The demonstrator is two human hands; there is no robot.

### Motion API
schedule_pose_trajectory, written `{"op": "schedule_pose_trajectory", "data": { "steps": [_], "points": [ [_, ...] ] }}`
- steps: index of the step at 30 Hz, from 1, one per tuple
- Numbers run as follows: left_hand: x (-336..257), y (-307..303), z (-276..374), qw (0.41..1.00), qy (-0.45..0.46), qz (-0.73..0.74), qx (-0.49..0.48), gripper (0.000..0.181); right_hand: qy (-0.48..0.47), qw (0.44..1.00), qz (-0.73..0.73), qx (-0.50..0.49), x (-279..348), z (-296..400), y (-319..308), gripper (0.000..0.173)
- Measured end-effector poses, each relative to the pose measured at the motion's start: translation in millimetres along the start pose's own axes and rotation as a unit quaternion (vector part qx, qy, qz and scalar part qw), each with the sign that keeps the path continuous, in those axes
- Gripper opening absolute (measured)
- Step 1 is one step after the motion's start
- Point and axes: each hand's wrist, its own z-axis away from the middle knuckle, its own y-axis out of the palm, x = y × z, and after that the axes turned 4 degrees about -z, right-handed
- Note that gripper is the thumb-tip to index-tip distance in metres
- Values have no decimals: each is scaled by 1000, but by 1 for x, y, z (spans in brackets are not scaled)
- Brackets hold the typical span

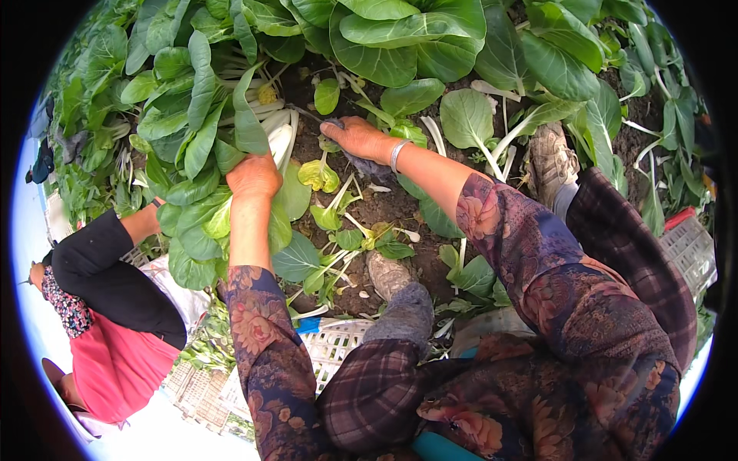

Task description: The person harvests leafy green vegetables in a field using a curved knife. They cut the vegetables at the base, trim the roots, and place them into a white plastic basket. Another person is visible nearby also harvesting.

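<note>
My left hand (255, 177) grips a bok choy plant (279, 138) low among its leaves, with its white stalks leaning beside my fingers. To the right of those stalks, my right hand (356, 138) is closed on a dark handle wrapped in cloth; a thin blade (304, 113) reaches from it towards the base of the plant. The cloth (369, 167) hangs below my palm. Just beneath my right hand a yellowing leaf (319, 176) lies near the soil. The end of the blade is hard to make out.
Standing bok choy (403, 34) fills the top. Loose leaves and stalks (346, 230) lie on brown soil (398, 210) between my shoes. White plastic crates (334, 346) stand behind and at right (689, 248). A co-worker in a pink top (124, 363) bends close at left.
</note>
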Motion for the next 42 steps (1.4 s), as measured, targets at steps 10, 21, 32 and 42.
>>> {"op": "schedule_pose_trajectory", "data": {
  "steps": [10, 21, 32, 42],
  "points": [
    [5, 17, 16, 989, -89, 115, -36, 33, 63, 993, 92, 37, 20, -20, 3, 77],
    [9, -66, 177, 844, 57, 524, -98, 61, -120, 928, -349, 59, 42, 125, -23, 70],
    [-8, -130, 282, 520, 104, 829, -177, 85, -285, 920, -268, 19, 178, 261, -13, 41],
    [1, -142, 373, 542, 146, 734, -384, 37, -366, 901, -225, 68, 232, 366, 63, 29]
  ]
}}
